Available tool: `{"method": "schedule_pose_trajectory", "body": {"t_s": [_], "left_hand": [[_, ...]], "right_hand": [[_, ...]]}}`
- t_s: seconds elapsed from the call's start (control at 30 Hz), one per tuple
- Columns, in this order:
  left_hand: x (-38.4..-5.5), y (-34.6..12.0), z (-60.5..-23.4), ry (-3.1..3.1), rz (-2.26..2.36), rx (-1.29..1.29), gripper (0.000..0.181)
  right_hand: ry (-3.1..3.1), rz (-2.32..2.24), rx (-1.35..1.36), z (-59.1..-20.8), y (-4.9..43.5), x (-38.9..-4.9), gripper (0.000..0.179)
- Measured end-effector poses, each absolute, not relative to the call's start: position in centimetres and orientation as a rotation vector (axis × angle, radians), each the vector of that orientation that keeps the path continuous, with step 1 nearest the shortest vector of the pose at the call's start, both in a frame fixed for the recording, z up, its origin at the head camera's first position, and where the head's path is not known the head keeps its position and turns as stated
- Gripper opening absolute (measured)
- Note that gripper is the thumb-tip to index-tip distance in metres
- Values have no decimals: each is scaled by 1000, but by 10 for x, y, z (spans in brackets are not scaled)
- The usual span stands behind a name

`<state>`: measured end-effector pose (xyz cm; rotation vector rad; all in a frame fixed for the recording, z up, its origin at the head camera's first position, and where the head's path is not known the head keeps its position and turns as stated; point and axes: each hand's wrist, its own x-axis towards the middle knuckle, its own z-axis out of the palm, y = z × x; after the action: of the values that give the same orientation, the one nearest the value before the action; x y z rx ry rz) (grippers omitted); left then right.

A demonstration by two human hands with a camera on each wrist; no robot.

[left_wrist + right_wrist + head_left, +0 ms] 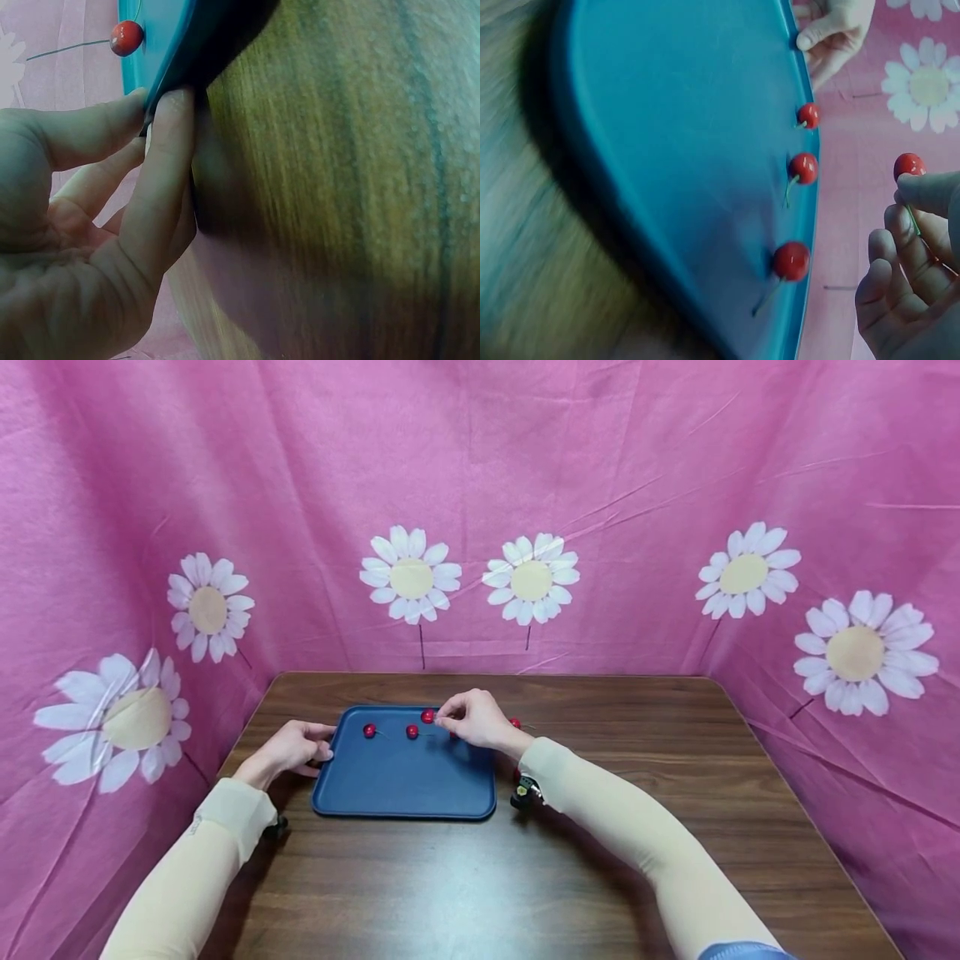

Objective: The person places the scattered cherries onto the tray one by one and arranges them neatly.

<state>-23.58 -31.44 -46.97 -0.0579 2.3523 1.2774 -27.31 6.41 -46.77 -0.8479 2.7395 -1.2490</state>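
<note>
A blue tray lies on the table. My left hand pinches its left rim, the thumb above and the fingers against the outer side and underside, as the left wrist view shows. Over the tray's far edge, my right hand pinches a red cherry between thumb and fingertips, its green stem running down along the fingers. Three cherries sit along the far part of the tray: one at left, one at the middle, and one mostly hidden behind my right hand in the head view.
Right of the tray, one cherry lies on the wooden table just past my right hand. Another cherry shows partly beside my right wrist. A pink curtain with white daisies surrounds the table's back and sides.
</note>
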Motion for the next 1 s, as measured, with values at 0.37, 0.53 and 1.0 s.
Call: {"method": "schedule_pose_trajectory", "body": {"t_s": [0.37, 0.53, 1.0], "left_hand": [[-236, -314, -470, 2338, 1294, -65, 68], [-236, -313, -469, 2341, 1291, -63, 68], [-235, -313, -468, 2336, 1303, -76, 68]], "right_hand": [[2765, -1119, -832, -473, 25, -267, 9], [2752, -1064, -831, -479, 8, -261, 10], [2813, -829, -856, -490, -26, -248, 10]]}}
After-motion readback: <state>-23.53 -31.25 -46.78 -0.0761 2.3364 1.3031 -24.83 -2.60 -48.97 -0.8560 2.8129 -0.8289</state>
